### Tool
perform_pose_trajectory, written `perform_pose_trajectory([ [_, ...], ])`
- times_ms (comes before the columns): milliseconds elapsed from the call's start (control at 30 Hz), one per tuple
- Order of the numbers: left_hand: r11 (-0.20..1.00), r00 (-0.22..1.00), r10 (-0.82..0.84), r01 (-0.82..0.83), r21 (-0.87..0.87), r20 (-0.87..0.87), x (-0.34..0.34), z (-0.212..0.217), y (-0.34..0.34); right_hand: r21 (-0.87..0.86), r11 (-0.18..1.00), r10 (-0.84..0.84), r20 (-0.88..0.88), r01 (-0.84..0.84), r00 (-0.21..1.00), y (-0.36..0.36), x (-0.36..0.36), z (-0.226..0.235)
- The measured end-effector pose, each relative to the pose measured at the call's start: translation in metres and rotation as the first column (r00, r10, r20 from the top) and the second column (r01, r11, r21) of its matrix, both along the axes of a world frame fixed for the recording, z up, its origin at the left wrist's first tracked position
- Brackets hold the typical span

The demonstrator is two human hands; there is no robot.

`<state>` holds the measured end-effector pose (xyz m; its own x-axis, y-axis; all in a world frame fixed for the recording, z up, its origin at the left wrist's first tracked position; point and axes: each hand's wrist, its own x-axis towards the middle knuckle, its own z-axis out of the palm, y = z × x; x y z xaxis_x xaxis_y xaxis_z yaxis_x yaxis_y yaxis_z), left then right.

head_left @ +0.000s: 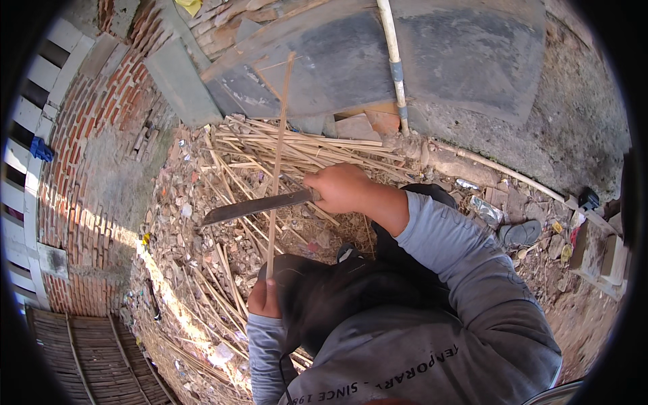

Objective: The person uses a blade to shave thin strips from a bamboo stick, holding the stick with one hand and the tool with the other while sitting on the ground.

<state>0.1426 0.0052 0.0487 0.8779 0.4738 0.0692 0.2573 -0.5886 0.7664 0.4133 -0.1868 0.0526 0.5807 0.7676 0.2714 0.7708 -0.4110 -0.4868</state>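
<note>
My right hand (341,189) is closed round the handle end of a machete (260,206). Its long dark blade points left and crosses the lower half of a thin bamboo strip (277,162). That strip runs from my lap away toward the wall, with its near end gripped by my left hand (264,298) beside my knee. Whether the blade touches the strip I cannot tell. Beyond both hands lies a heap of similar split bamboo strips (317,144) on the ground.
A brick wall (94,223) stands on the left, with a slatted bamboo panel (88,358) below it. Grey boards (317,61) and a white pipe (389,34) are at the far side. Rubble covers the ground; a grey sandal (520,233) lies at right.
</note>
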Motion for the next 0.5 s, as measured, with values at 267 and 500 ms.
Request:
perform_pose_trajectory([
  [267, 0.993, 0.999, -0.033, 0.034, 0.111, -0.015, 0.004, 0.015, -0.009, 0.026, 0.999, 0.046, -0.017, -0.046, 0.999, 0.001, 0.003, -0.005],
  [500, 0.995, 1.0, -0.004, 0.006, 0.097, -0.015, 0.006, 0.02, -0.015, -0.049, 0.997, 0.056, -0.047, -0.059, 0.997, 0.003, -0.008, 0.006],
])
